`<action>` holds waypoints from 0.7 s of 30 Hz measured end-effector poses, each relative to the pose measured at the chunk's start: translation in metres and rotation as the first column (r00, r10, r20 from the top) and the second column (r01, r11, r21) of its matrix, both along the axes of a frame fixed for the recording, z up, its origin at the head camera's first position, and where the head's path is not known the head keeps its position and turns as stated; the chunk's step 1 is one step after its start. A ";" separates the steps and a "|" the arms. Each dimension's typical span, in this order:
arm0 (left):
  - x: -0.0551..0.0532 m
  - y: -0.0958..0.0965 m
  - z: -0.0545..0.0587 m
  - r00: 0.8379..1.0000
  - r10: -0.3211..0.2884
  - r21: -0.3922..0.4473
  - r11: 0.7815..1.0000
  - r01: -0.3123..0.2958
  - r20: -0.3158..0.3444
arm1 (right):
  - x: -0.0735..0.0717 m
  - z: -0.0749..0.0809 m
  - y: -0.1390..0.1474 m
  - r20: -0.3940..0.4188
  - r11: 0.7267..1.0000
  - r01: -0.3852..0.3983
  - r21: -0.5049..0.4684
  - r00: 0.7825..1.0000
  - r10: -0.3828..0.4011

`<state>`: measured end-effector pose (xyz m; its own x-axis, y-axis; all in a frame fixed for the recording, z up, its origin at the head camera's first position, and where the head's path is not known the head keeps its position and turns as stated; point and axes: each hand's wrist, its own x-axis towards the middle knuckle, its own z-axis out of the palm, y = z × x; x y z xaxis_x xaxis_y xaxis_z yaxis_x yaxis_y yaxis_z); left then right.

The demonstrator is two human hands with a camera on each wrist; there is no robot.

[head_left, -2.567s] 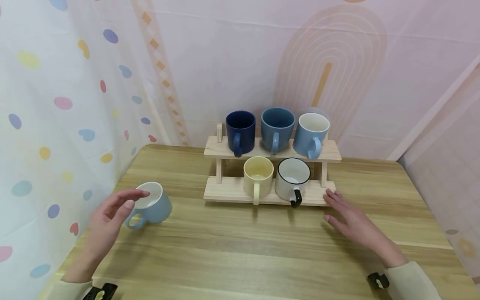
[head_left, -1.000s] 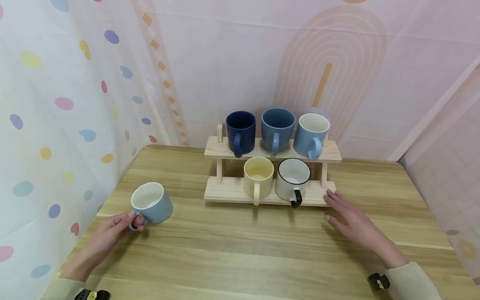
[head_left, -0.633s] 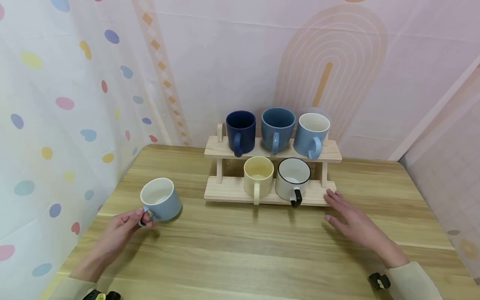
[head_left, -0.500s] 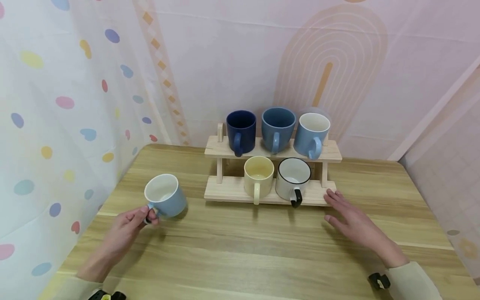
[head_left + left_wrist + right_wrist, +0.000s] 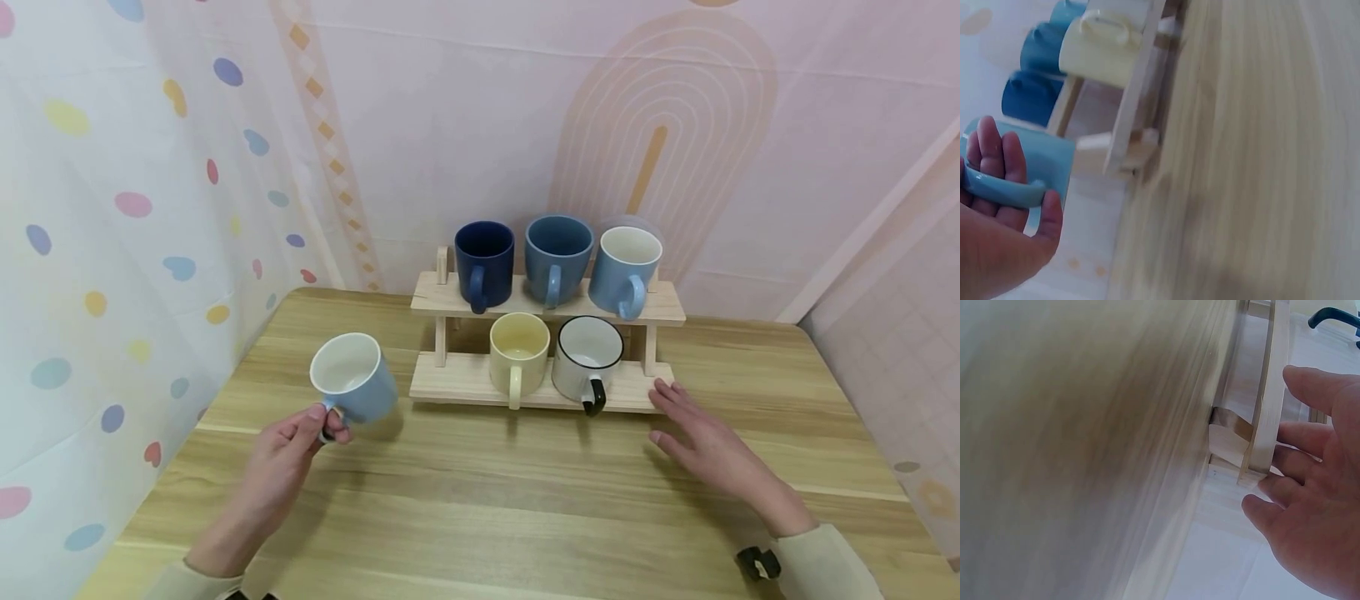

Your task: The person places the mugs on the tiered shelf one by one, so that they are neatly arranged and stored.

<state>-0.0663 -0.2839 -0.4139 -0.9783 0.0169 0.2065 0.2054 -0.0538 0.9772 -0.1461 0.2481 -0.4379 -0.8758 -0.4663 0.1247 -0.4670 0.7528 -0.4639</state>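
Observation:
My left hand [image 5: 288,458] holds a light blue mug [image 5: 367,393] with a white inside by its handle, tilted a little above the table. In the left wrist view, fingers pass through the mug's handle [image 5: 1007,190] and the thumb presses on it. My right hand [image 5: 708,446] rests its fingertips on the right end of the wooden rack's lower shelf [image 5: 450,377], fingers extended. On that shelf stand a yellow mug [image 5: 517,367] and a white mug with black rim [image 5: 577,379]. The right wrist view shows the fingers right against the shelf board [image 5: 1266,406].
The upper shelf [image 5: 431,296] bears a navy mug [image 5: 495,267], a mid-blue mug [image 5: 570,267] and another light blue mug [image 5: 615,279]. The rack stands at the back of the wooden table [image 5: 510,517], before a patterned curtain [image 5: 450,108]. A dotted curtain [image 5: 112,317] hangs along the left.
My left hand went down to the light blue mug, took its handle, lifted it and carried it right and slightly back toward the rack. The right hand stayed in place.

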 end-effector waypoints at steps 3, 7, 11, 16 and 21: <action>0.001 0.013 0.004 1.000 0.021 -0.005 1.000 -0.021 0.007 | 0.000 0.001 0.000 0.000 1.000 0.000 -0.001 1.000 0.000; 0.003 0.029 0.010 0.997 0.062 -0.017 0.998 -0.062 0.035 | 0.000 0.001 0.000 0.004 1.000 0.004 0.001 1.000 -0.004; 0.004 0.044 0.015 0.993 0.111 -0.041 0.993 -0.109 0.044 | 0.000 0.001 0.000 0.002 1.000 0.007 0.001 1.000 -0.007; 0.000 0.062 0.019 0.986 0.160 -0.071 0.985 -0.156 0.043 | 0.000 0.001 0.000 0.002 1.000 0.006 -0.003 1.000 -0.006; -0.006 0.078 0.019 0.985 0.159 -0.063 0.986 -0.155 0.064 | 0.000 0.000 -0.001 0.002 1.000 0.005 0.002 1.000 -0.005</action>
